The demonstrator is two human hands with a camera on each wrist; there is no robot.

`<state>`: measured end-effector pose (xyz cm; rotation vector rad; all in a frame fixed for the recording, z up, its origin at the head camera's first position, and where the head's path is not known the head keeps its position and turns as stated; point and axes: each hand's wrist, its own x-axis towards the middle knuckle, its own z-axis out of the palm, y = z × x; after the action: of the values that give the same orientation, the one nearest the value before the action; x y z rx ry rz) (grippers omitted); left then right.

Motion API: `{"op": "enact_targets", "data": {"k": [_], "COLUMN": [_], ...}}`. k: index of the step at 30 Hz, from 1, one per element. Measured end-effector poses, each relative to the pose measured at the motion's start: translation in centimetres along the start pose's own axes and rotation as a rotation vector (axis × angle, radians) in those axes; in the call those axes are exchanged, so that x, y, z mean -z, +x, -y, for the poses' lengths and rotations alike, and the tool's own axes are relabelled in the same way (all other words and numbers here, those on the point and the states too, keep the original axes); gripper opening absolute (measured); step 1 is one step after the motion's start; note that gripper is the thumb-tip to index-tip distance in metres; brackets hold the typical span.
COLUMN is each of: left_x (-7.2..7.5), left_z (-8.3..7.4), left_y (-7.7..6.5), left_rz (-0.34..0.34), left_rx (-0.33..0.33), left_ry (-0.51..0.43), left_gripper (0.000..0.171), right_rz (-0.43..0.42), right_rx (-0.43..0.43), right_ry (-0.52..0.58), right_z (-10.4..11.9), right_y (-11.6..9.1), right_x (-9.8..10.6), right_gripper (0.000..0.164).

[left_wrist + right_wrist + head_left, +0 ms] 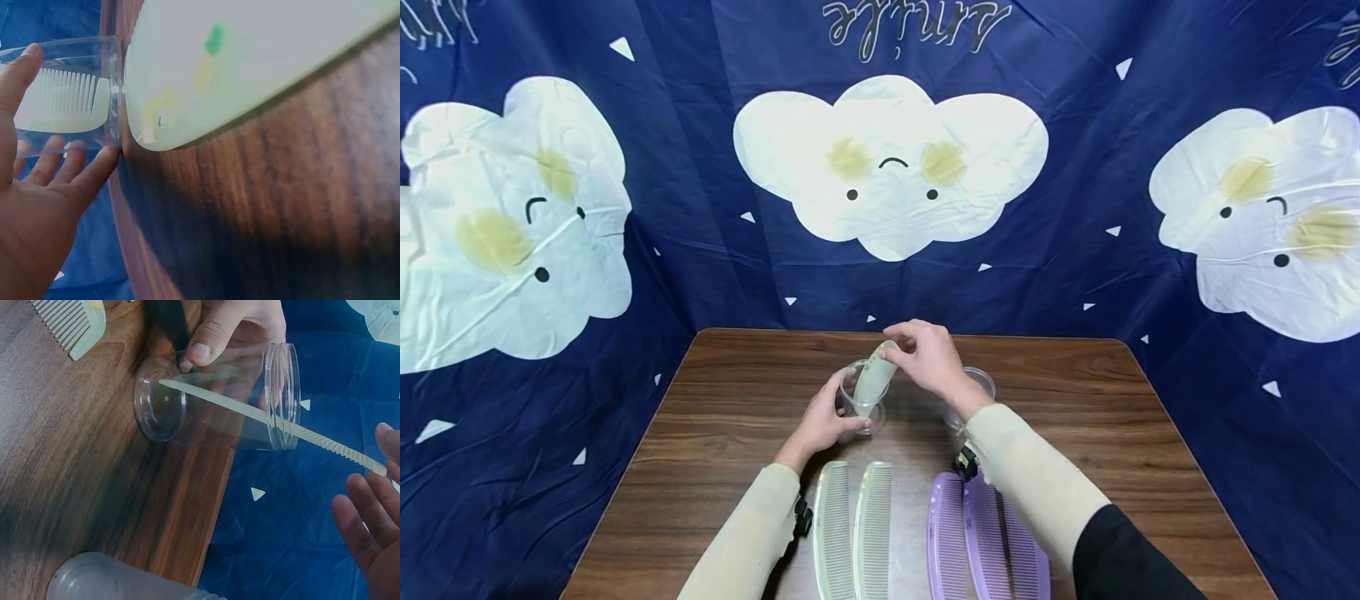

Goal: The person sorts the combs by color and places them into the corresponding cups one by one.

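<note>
Small curtained booth, wood-grain table [715, 433], navy cloud-print cloth [688, 158] on three sides, kind of room unclear

Clear jar [215, 434], comb [249, 412] partly inside; right hand [384, 547] pinching comb

The bench [707, 442] is brown, streaked with darker wood grain. On its far half, the jar [219, 436] is clear and the comb inside [874, 382] pale green. On the bench's near half, left of its middle, the green combs [832, 533] are pale, one printed yellow and green; right of its middle, the purple combs [946, 533] show white marks. Behind the bench, navy cloth [700, 283] carries white triangles [622, 48] and yellow-patched white clouds [891, 221].
</note>
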<state>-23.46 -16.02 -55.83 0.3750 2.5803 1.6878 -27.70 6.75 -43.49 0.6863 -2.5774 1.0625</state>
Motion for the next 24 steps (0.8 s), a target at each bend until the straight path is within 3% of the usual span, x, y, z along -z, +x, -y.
{"op": "enact_targets", "data": {"k": [16,24], "left_x": [-0.1,-0.1], "left_z": [-0.1,0.0], "left_y": [0.2,0.2], "left_rz": [0.001,-0.005], "left_rx": [0.014,0.023], "left_ry": [-0.009,-0.010], "left_gripper": [0.098,0.098], "right_rz": [0.004,0.059], "right_rx": [0.046,0.053], "right_ry": [0.107,0.126], "right_z": [-0.4,-1.3], "right_y": [-1.9,-3.5], "right_x": [2.8,3.2], "right_gripper": [0.035,0.033]}}
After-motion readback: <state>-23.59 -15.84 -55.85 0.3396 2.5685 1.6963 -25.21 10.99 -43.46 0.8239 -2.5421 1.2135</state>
